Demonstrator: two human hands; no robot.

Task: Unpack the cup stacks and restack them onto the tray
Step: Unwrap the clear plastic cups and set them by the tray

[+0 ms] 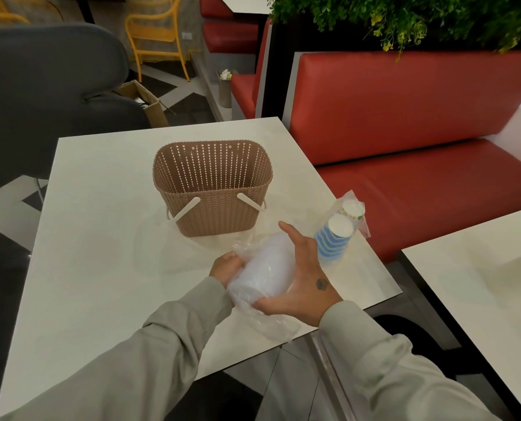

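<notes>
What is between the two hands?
A stack of clear cups, wrapped in a thin plastic bag, held by the left hand and the right hand. The head camera shows it.

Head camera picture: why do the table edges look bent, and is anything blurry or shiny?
In the head view, the wide-angle lens bows the table edges; soft, even light casts no hard shadows on it; the wrapped cup stack, held by the left hand and right hand, looks hazy, its plastic showing a pale sheen.
</notes>
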